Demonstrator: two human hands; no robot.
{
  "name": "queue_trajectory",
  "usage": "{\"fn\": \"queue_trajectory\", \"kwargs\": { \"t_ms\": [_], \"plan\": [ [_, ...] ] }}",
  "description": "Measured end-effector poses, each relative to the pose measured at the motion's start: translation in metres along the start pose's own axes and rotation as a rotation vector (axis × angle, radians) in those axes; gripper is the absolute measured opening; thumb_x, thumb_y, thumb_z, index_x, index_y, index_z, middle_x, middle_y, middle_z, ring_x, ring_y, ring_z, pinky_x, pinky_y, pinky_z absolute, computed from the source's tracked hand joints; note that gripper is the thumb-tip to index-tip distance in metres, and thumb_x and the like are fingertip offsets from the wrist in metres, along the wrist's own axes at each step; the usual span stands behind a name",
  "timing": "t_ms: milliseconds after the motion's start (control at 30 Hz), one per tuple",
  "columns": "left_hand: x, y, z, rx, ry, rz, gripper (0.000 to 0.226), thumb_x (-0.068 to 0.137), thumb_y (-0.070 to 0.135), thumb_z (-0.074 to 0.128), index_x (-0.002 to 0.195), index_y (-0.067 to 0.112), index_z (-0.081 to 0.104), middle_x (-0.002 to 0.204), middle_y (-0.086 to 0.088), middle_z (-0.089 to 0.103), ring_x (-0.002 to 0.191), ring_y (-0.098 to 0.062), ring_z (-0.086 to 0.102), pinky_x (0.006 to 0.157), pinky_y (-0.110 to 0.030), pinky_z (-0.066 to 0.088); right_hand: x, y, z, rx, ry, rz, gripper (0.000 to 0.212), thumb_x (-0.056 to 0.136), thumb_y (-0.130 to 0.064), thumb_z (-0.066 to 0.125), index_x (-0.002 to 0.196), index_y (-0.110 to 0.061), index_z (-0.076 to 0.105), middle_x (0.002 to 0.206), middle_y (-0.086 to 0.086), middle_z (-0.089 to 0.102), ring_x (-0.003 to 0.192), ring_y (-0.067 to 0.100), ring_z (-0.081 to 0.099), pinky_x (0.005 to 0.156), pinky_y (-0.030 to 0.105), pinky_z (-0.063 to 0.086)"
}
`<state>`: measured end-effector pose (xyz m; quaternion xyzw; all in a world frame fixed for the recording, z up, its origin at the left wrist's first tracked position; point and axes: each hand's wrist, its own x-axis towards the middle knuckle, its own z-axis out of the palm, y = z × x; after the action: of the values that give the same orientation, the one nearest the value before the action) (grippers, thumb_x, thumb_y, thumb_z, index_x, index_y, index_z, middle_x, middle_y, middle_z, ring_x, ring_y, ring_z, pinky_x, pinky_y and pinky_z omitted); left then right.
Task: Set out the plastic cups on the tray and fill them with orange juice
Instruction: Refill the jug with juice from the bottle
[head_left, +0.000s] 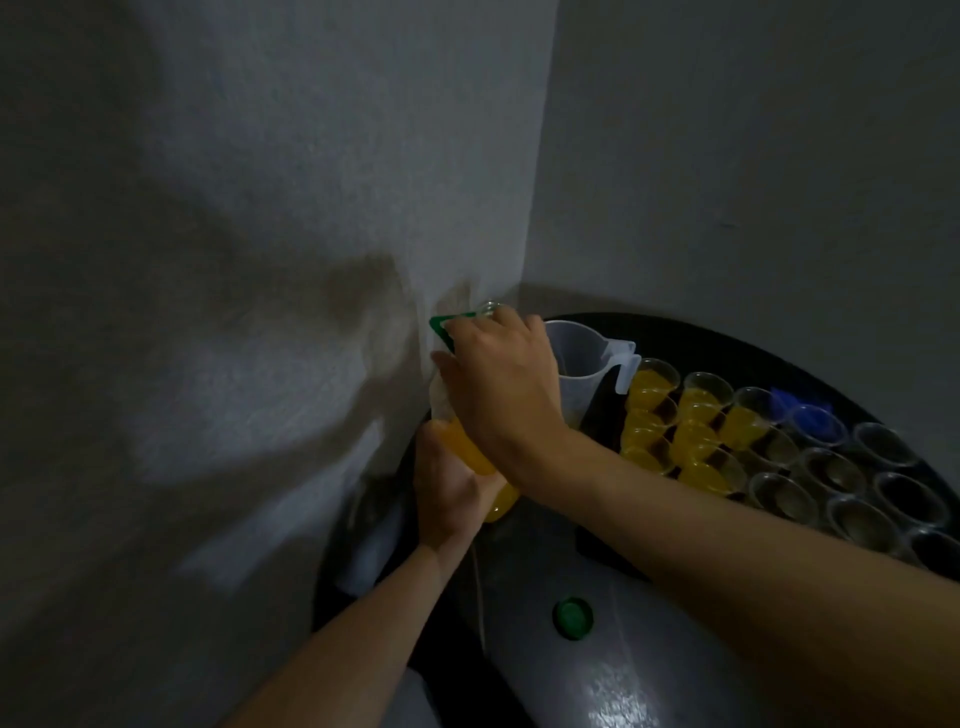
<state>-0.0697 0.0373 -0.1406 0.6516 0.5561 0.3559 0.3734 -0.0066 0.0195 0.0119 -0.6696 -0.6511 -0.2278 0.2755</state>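
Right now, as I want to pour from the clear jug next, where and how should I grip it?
Probably by its handle, coming from the cup side: the jug stands upright, handle jutting toward the filled cups, while the right hand gripping the bottle crowds its other side.

bottle (501, 499) left of jug (582, 379) | cups (701, 426) right — on tray (597, 543) | cap (573, 617) in front
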Motion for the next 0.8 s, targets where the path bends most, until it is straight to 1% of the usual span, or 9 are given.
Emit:
{"fn": "queue_trajectory", "kwargs": {
  "t_ms": [67,167,233,300,367,500,600,667,800],
  "plan": [
    [-0.004,0.003,-0.007,-0.003,0.032,0.017,0.072,0.066,0.053,0.078,0.125,0.02,0.054,0.12,0.005,0.057,0.11,-0.017,0.058,0.088,-0.021,0.041,0.008,0.001,-0.004,0.0,0.025,-0.005,0.015,0.077,-0.012,0.076,0.069,-0.016,0.064,0.064,0.002,0.063,0.066,0.023,0.055,0.063,0.031,0.029],
    [-0.001,0.006,-0.018,0.047,0.038,0.001,0.074,0.061,0.04,0.093,0.113,0.028,0.042,0.112,0.008,0.051,0.103,-0.016,0.056,0.084,-0.027,0.038,0.021,0.016,-0.015,0.119,-0.04,0.016,0.01,0.09,-0.013,0.063,0.08,-0.013,0.066,0.072,0.003,0.065,0.07,0.023,0.058,0.073,0.04,0.044],
    [-0.001,0.011,-0.026,0.109,0.016,-0.007,0.079,0.065,0.038,0.093,0.123,0.024,0.042,0.121,0.001,0.051,0.115,-0.023,0.053,0.088,-0.031,0.039,0.029,0.026,-0.023,0.214,-0.051,0.039,0.012,0.094,-0.016,0.059,0.088,-0.011,0.067,0.078,0.004,0.068,0.072,0.023,0.061,0.079,0.044,0.048],
    [-0.002,0.016,-0.037,0.161,-0.007,-0.016,0.09,0.066,0.046,0.09,0.136,0.021,0.039,0.135,-0.004,0.047,0.127,-0.026,0.048,0.1,-0.039,0.042,0.034,0.031,-0.03,0.325,-0.017,0.063,0.013,0.094,-0.017,0.059,0.091,-0.01,0.069,0.078,0.005,0.069,0.069,0.022,0.063,0.074,0.046,0.052],
    [-0.002,0.022,-0.05,0.181,0.022,0.052,0.09,0.061,0.054,0.088,0.132,0.024,0.04,0.133,-0.005,0.05,0.123,-0.026,0.053,0.1,-0.042,0.047,0.042,0.035,-0.036,0.404,-0.02,0.139,0.014,0.095,-0.018,0.06,0.095,-0.01,0.071,0.081,0.006,0.072,0.069,0.021,0.065,0.071,0.046,0.055],
    [0.004,0.051,-0.079,0.358,0.042,0.087,0.096,0.063,0.044,0.093,0.139,0.022,0.04,0.136,-0.005,0.052,0.127,-0.025,0.051,0.104,-0.047,0.047,0.06,0.048,-0.046,0.53,-0.03,0.285,0.016,0.096,-0.02,0.061,0.105,-0.012,0.072,0.091,0.005,0.073,0.073,0.015,0.067,0.068,0.038,0.059],
    [0.008,0.076,-0.095,0.4,0.01,0.116,0.099,0.065,0.044,0.092,0.145,0.022,0.038,0.143,-0.003,0.048,0.135,-0.025,0.044,0.109,-0.046,0.043,0.077,0.065,-0.054,0.607,-0.077,0.39,0.016,0.097,-0.02,0.062,0.107,-0.013,0.072,0.088,0.002,0.07,0.072,0.009,0.067,0.068,0.025,0.058],
    [0.01,0.088,-0.103,0.426,-0.007,0.147,0.097,0.066,0.045,0.091,0.144,0.022,0.039,0.142,-0.003,0.049,0.136,-0.025,0.044,0.106,-0.043,0.042,0.089,0.08,-0.059,0.659,-0.137,0.453,0.016,0.096,-0.02,0.064,0.107,-0.013,0.074,0.087,0.004,0.071,0.074,0.012,0.068,0.07,0.025,0.058],
    [0.015,0.104,-0.111,0.51,-0.008,0.189,0.092,0.063,0.049,0.089,0.138,0.022,0.044,0.137,-0.004,0.053,0.13,-0.028,0.05,0.101,-0.044,0.044,0.102,0.108,-0.065,0.76,-0.26,0.497,0.016,0.094,-0.017,0.067,0.107,-0.009,0.073,0.081,0.004,0.07,0.064,0.006,0.065,0.058,0.011,0.049]
  ]
}}
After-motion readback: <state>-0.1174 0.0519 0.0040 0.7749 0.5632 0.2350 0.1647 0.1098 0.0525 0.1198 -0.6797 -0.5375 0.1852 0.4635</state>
